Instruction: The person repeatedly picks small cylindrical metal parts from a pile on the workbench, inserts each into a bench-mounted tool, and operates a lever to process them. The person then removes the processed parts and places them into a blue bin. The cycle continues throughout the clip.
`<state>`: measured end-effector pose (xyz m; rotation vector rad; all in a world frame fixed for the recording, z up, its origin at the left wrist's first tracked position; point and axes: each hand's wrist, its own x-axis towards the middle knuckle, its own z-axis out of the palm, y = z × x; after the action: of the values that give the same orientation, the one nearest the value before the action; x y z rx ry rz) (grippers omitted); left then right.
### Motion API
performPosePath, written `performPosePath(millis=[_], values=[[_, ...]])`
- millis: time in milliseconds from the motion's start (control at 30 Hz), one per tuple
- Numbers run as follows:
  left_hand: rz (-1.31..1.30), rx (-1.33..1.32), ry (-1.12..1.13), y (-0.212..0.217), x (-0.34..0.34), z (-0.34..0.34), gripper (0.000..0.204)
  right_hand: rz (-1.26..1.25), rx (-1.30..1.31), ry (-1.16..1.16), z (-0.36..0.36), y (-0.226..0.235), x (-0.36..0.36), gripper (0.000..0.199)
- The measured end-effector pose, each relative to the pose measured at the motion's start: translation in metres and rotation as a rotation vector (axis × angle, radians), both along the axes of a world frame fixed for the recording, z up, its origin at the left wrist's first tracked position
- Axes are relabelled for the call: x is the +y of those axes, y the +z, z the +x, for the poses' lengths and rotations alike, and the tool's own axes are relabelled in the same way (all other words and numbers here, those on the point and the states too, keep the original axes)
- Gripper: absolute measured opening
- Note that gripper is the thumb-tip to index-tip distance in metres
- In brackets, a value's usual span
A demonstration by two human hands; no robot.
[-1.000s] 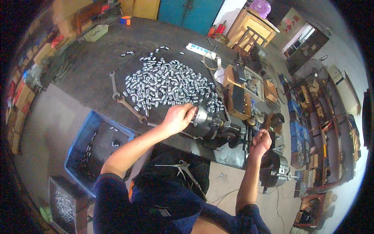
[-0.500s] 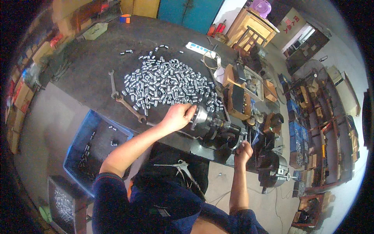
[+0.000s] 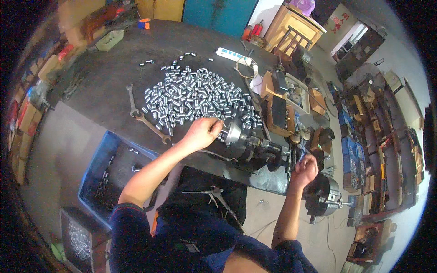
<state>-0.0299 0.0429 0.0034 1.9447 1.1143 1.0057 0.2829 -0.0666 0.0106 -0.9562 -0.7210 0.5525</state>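
My left hand [image 3: 201, 134] is closed in a pinch just left of the silver cone-shaped nose [image 3: 233, 133] of a small bench machine [image 3: 257, 148]. What its fingertips hold is too small to make out. Curled fingers form my right hand [image 3: 306, 170], at the machine's right end beside an upright bar [image 3: 289, 164]; whether anything is inside them is hidden. Beyond my left hand spreads a big heap of short shiny metal sleeves [image 3: 195, 93] on the dark bench [image 3: 104, 77].
Two wrenches, a grey open-end one [image 3: 132, 100] and a brownish one [image 3: 154, 128], lie left of the heap. Below the bench edge is a blue bin [image 3: 93, 169] with some sleeves. A white power strip [image 3: 233, 55] and a round black chuck [image 3: 322, 195] are to the right.
My right hand has moved right, away from the machine's middle. My left hand has drawn slightly left from the cone-shaped nose, exposing more of it.
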Motion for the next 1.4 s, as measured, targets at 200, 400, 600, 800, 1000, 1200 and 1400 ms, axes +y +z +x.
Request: performPosePath(millis=[200,400,600,800,1000,1200,1400], values=[[-0.221,-0.054,0.116,-0.012,0.002,-0.035,0.032,-0.215,0.169,0.074,0.026,-0.086,-0.007,0.017],[-0.278,0.158,0.390,-0.045,-0.026,-0.121,0.035,-0.045,-0.581,-0.155,0.055,-0.088,0.082,0.012],[-0.276,0.666,0.642,-0.154,-0.088,-0.223,0.035,0.086,0.022,-0.003,0.009,0.000,0.043,0.011],[-0.402,0.921,0.612,-0.223,-0.129,-0.271,0.028,0.065,-0.005,0.100,0.004,-0.019,-0.018,0.019],[-0.099,0.504,0.570,-0.100,-0.064,-0.199,0.022,-0.147,0.103,0.047,0.009,-0.093,-0.015,0.016],[0.272,0.395,0.085,-0.031,0.008,-0.049,0.023,-0.239,0.153,0.002,0.025,-0.105,0.022,0.014],[0.247,0.671,-0.169,-0.061,0.069,0.010,0.030,-0.280,0.204,-0.032,0.002,-0.087,0.009,0.011]])
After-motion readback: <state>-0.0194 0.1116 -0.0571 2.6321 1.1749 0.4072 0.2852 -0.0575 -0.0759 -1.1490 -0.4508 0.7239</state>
